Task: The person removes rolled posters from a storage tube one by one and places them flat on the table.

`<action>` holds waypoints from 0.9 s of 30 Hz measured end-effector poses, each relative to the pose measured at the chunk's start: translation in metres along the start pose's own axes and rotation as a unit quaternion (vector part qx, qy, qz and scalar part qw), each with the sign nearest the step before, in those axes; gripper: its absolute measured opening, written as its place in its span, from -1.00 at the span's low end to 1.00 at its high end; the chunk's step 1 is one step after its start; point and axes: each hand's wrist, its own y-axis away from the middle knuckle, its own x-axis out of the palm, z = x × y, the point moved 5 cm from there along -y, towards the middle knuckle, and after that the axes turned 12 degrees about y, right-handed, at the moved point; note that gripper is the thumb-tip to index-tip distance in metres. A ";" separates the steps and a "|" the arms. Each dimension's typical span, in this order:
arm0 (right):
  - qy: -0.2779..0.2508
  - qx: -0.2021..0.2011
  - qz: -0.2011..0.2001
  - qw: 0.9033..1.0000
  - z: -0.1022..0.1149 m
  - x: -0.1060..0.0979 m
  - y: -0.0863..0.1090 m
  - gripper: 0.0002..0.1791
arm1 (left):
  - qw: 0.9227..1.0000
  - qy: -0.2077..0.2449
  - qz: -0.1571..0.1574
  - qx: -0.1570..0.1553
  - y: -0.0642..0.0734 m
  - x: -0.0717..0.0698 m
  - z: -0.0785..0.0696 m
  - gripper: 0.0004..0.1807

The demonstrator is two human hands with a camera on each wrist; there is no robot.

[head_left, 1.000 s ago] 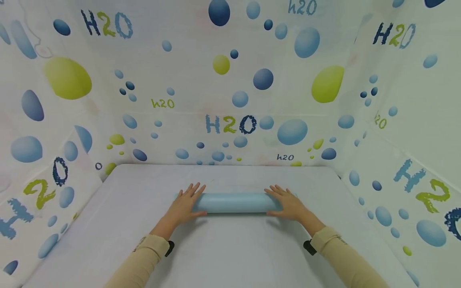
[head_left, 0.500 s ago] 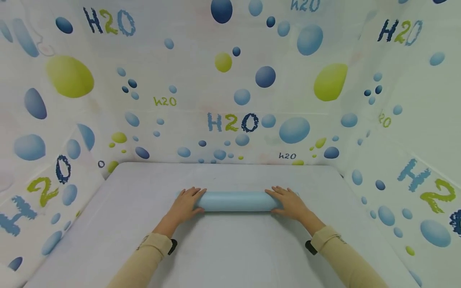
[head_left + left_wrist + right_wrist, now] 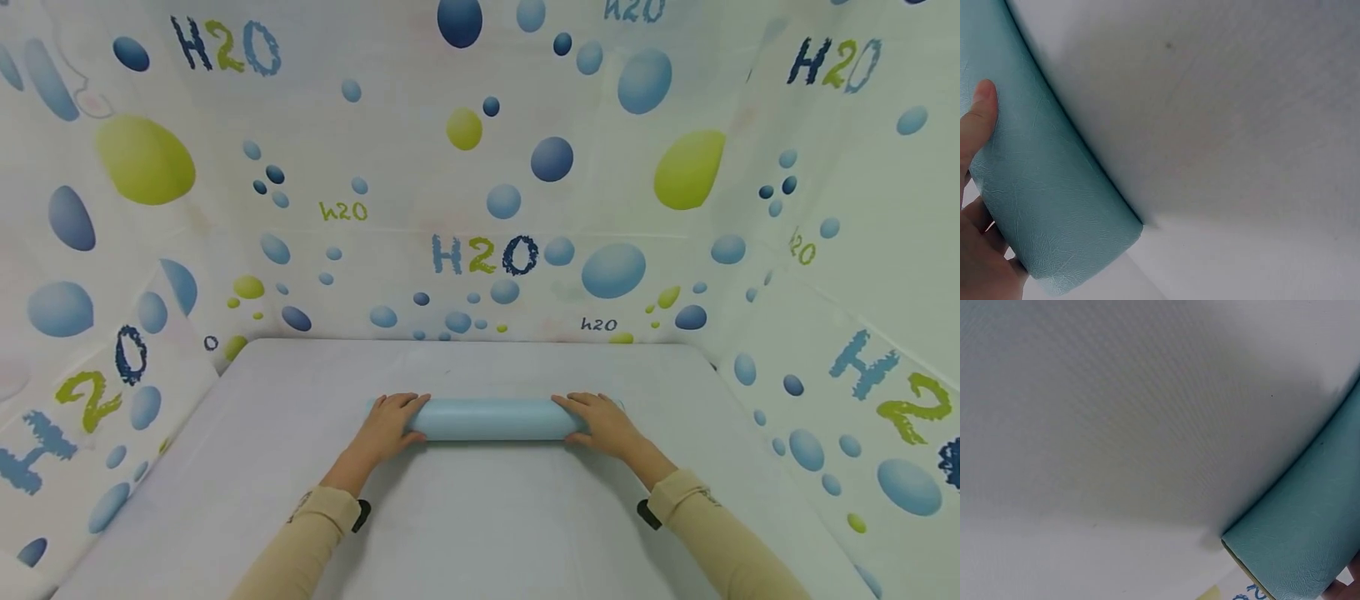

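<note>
- While the pale blue roll [image 3: 491,419] sits below center frame, its long axis runs straight left-right
- Left hand [image 3: 386,427] and right hand [image 3: 606,427] angle inward, 1 per end, fingers and thumbs curled round it

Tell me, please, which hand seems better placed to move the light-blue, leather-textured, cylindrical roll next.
Neither left nor right, I'd judge: the left hand grips the roll near one end, the right hand near the other, so using both together seems best.

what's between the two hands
In the head view, the middle of the light-blue roll spans the stretch between left hand and right hand.
</note>
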 end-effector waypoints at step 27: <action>-0.003 0.000 -0.004 1.000 0.003 -0.004 -0.001 -0.24 | 0.999 -0.013 -0.022 0.022 0.002 0.001 0.000 -0.30</action>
